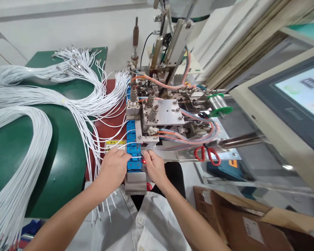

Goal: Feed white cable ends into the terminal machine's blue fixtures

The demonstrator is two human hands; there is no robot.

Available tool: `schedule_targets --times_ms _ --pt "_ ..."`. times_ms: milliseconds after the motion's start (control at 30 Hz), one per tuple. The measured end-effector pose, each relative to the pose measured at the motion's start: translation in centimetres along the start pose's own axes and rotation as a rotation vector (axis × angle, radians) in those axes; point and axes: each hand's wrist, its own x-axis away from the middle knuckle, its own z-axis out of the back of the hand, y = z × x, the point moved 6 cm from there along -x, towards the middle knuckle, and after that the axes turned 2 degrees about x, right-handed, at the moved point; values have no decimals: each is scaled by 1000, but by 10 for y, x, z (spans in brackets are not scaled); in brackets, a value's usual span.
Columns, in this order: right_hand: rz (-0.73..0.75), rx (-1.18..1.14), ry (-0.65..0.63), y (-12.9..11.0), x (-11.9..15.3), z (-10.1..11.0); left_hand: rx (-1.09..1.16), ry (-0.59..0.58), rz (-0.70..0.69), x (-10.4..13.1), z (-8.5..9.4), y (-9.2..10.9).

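A single white cable (136, 157) lies across the near end of a row of blue cable holders (134, 164). My left hand (114, 165) is closed on it at the left side of the row. On the opposite side, my right hand (154, 167) pinches at the cable's end; the tip between finger and thumb is mostly hidden. A small red light glows beside the right fingers. Farther along the row, other white cables sit in the holders and run left into a large bundle (80, 108).
Behind the holders stands a machine with a metal plate (164, 112), tubes and a wire spool (219, 104). Red-handled scissors (207, 154) lie right of my hands. A screen (300, 87) juts in at right, above cardboard boxes (251, 219). More cables cover the green table (64, 150).
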Motion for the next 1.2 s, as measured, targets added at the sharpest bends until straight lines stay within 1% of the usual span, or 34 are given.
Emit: schedule_targets --times_ms 133,233,300,400,433,467,533,600,633,667,733,800,867,900,967,1067,1200 --pt "-62 -179 130 5 -2 18 -41 -9 -82 5 1 1" --pt "-77 -319 194 11 -2 30 -32 5 -87 14 10 -1" --pt "-95 -378 206 17 0 38 29 -70 -93 25 15 -2" --pt "-109 -429 208 22 3 46 146 -323 -117 48 15 -2" --pt "-106 -437 211 23 4 49 146 -375 -107 55 15 -3" --pt "-100 -442 214 23 4 50 132 -405 -93 60 15 -5" --pt "-88 -448 215 21 5 52 110 -417 -83 64 15 -6" --pt "-76 -446 211 17 7 52 171 -391 -104 59 15 -3" --pt "-68 -443 202 13 9 51 235 -355 -108 54 16 0" --pt "-55 -438 182 8 12 50 306 -304 -99 47 17 2" --pt "-4 -430 123 -4 18 47 418 -162 -42 32 21 4" --pt "94 -423 51 -20 25 45 473 -22 26 20 24 5" --pt "205 -409 4 -35 31 44 500 72 57 12 25 9" --pt "246 -393 1 -41 33 44 511 101 63 9 24 11" --pt "284 -354 34 -50 33 45 526 127 69 5 21 13" --pt "278 -300 98 -57 29 46 548 130 55 4 16 15" --pt "270 -284 109 -61 25 45 625 118 13 4 13 16"
